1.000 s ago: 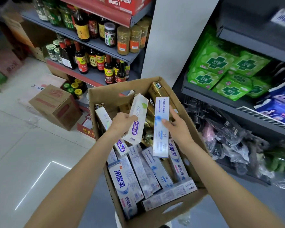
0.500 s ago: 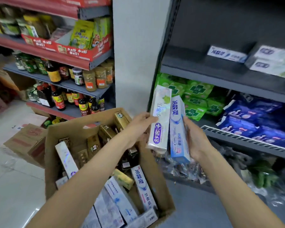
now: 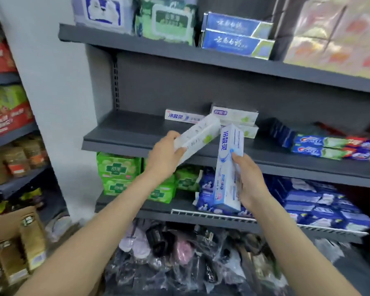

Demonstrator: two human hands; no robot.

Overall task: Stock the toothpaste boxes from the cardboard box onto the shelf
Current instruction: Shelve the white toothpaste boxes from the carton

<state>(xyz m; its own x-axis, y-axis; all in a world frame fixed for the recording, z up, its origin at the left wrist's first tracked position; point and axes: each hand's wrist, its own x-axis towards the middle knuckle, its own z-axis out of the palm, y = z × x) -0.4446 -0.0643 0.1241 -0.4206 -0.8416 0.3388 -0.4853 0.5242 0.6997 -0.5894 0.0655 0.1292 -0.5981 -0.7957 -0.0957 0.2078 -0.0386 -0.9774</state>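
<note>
The left hand (image 3: 166, 154) holds a white box (image 3: 198, 138) with green marks, thumb on one long side and fingers on the other, its far end tilted up over the lip of the grey shelf (image 3: 124, 144). The right hand (image 3: 247, 178) grips a blue-and-white box (image 3: 228, 169) nearly upright, fingers wrapped around its lower half, just below and in front of that shelf edge. On the shelf behind them lie a flat box (image 3: 184, 116) of the blue-and-white kind and a small stack (image 3: 235, 120) of the green-marked kind.

Risks, as I judge them: the two held boxes almost touch at their upper ends, so pushing one in could knock the other. The white box is held near its near end only; if its far end catches the shelf lip or the stack, it may twist out of the fingers. Sliding it in could also nudge the stack backward or askew.

Hard to read: the white box is motion-blurred and its print illegible. The cardboard box (image 3: 13, 253) is cut off at the lower left, its contents mostly out of view. The right palm is hidden behind its box, and the shelf's right end runs out of frame
</note>
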